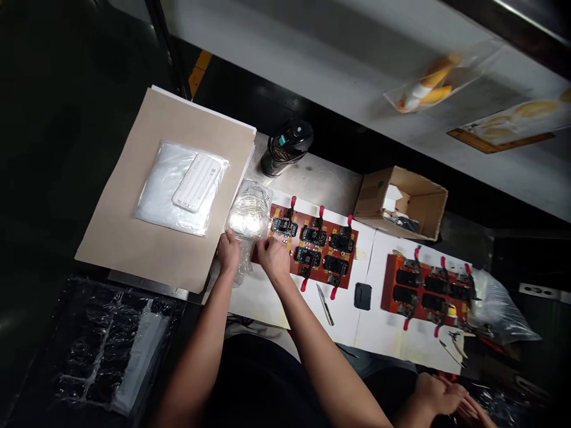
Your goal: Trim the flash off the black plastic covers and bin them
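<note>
A clear plastic bag [250, 208] with printed lines on it lies at the left end of the white work surface, shining under the light. My left hand [229, 252] is closed on the bag's lower left edge. At its lower right edge, my right hand [273, 259] has its fingers pinched on the plastic. What is inside the bag is hard to make out through the glare. Just right of my right hand sits a reddish-brown fixture board [295, 245] with several black parts under red-handled toggle clamps.
A brown cardboard sheet [111, 220] at left carries flat plastic bags [154, 196] and a white labelled pack [196, 181]. A black bottle [288, 148] stands behind. Rightward are a knife [325, 305], a black cover [363, 296], a second fixture [388, 285], an open carton [372, 205] and another person's hands [439, 393].
</note>
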Demonstrator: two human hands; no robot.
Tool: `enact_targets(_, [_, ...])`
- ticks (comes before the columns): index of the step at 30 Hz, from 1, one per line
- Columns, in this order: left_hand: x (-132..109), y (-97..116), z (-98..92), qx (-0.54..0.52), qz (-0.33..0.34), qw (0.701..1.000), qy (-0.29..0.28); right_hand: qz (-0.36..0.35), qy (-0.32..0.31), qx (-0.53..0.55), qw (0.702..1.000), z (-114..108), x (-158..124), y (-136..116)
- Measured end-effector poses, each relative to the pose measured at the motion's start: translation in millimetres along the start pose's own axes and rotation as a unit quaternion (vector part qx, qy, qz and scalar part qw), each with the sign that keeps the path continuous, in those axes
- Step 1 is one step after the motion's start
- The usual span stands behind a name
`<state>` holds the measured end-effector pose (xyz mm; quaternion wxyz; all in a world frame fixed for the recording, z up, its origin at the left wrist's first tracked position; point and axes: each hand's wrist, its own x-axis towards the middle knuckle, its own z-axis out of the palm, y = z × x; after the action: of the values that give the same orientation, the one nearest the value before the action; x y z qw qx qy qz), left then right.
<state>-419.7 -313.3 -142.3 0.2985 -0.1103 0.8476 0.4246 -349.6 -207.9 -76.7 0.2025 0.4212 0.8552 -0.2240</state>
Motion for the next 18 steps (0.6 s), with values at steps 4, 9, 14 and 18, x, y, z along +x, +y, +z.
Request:
enact_targets(4, [0.8,-10.6,8.9,-0.040,0.015,0.999,-0.015,-0.152,-0.017,0.001,0.988,-0.1,-4.1,-16.8])
enact_targets(9, [11.7,-22.0,14.1,-0.051,-0.005,0.998,-0.028,-0.222,-0.062,-0.031,0.973,16.2,18.1,-28.1])
enact_targets(14, [15.8,-26.7,12.5,-0.057,-0.023,0.998,-0.020,-0.223,-0.052,-0.055,0.972,29.2,19.6,-28.6])
enact_targets(18, [13.3,-24.6,16.4,-0.111,-0.027,0.993,-0.029,-0.236,-0.048,-0.050,0.969,25.9,14.7,-22.5])
